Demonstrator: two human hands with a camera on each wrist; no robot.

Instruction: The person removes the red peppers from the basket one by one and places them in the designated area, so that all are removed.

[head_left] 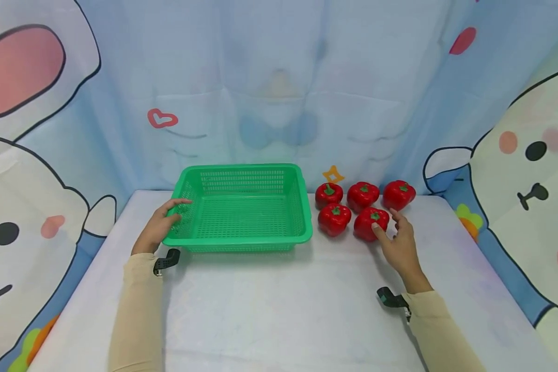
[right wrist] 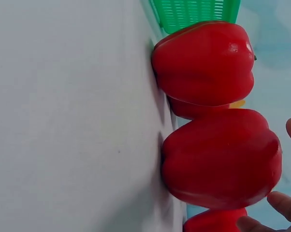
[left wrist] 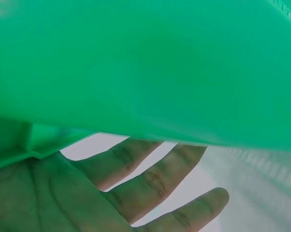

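Note:
A green plastic basket [head_left: 242, 240] with mesh walls sits left of centre on the table. My left hand [head_left: 160, 222] holds its left rim, thumb and index finger over the edge. In the left wrist view, the other fingers [left wrist: 155, 181] reach out straight below the rim, outside the basket. Several red bell peppers stand in two rows right of the basket. My right hand [head_left: 400, 248] is at the front right bell pepper [head_left: 368, 227], thumb and fingers spread apart. In the right wrist view, fingertips [right wrist: 283, 205] are right at that pepper's top edge.
Another front bell pepper [head_left: 335, 219] stands between the basket and the right hand's pepper. Behind are the back-row peppers at left [head_left: 328, 196], middle [head_left: 362, 198] and right [head_left: 398, 195]. A printed cloth [head_left: 279, 51] hangs behind the white-covered table [head_left: 279, 310].

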